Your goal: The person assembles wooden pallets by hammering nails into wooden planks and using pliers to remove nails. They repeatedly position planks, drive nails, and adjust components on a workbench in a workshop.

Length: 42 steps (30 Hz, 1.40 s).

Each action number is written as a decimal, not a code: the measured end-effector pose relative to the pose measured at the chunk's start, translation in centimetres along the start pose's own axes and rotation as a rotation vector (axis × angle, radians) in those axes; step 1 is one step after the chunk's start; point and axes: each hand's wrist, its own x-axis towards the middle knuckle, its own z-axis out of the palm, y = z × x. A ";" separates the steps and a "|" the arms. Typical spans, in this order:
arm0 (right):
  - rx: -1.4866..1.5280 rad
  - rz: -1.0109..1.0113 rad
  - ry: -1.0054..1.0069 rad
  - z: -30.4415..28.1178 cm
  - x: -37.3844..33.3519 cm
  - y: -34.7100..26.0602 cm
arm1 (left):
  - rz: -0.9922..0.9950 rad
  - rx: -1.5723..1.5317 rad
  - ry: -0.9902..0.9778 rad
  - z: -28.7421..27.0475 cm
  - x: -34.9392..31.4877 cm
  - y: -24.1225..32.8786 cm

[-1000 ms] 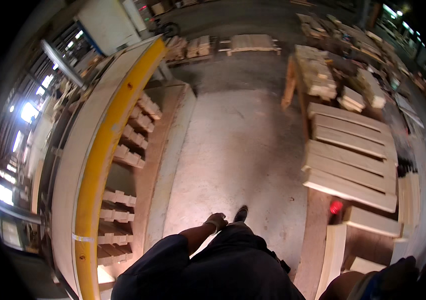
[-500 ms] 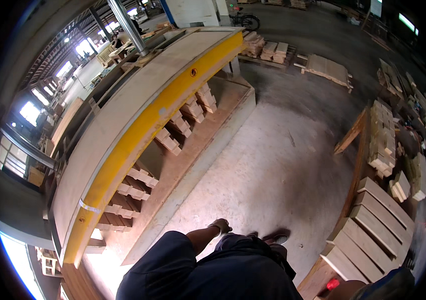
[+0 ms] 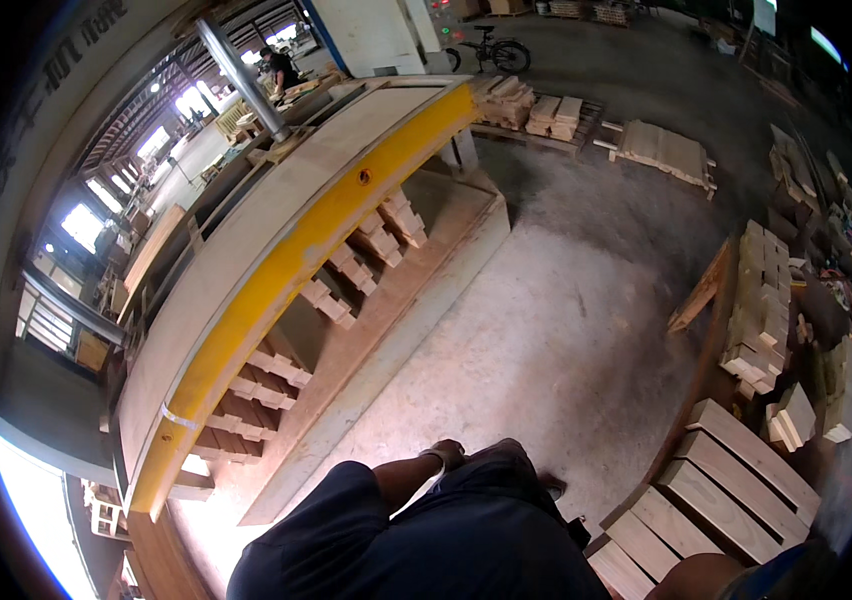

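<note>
Under the yellow-edged press platen (image 3: 261,290), far left, lay notched wooden beams (image 3: 266,388); the left hand (image 3: 449,453) hung over the floor (image 3: 506,350), grip untellable; right, pale slats (image 3: 721,497) lay beside the right forearm (image 3: 696,580), fingers indiscernible.

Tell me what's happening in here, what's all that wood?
A person in dark clothes is between a big machine with a yellow edge and some pale boards. The left hand is by the person's leg and seems to hold nothing; the right hand can't be made out clearly. Notched wooden pieces sit under the yellow edge, and the boards lie side by side on the right.
</note>
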 end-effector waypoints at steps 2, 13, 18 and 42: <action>-0.020 0.027 0.009 -2.6 -0.9 0.4 | 0.012 0.003 -0.035 -1.1 1.1 2.3; -0.729 0.606 0.503 -13.1 -10.0 2.0 | 0.103 0.194 -0.126 -7.5 12.1 11.6; -0.771 1.213 0.832 -16.0 -20.8 8.6 | 0.322 0.331 -0.150 -10.9 20.9 17.3; -1.735 1.900 0.331 -16.1 -38.2 15.0 | 0.543 0.278 -0.263 -20.3 23.1 51.0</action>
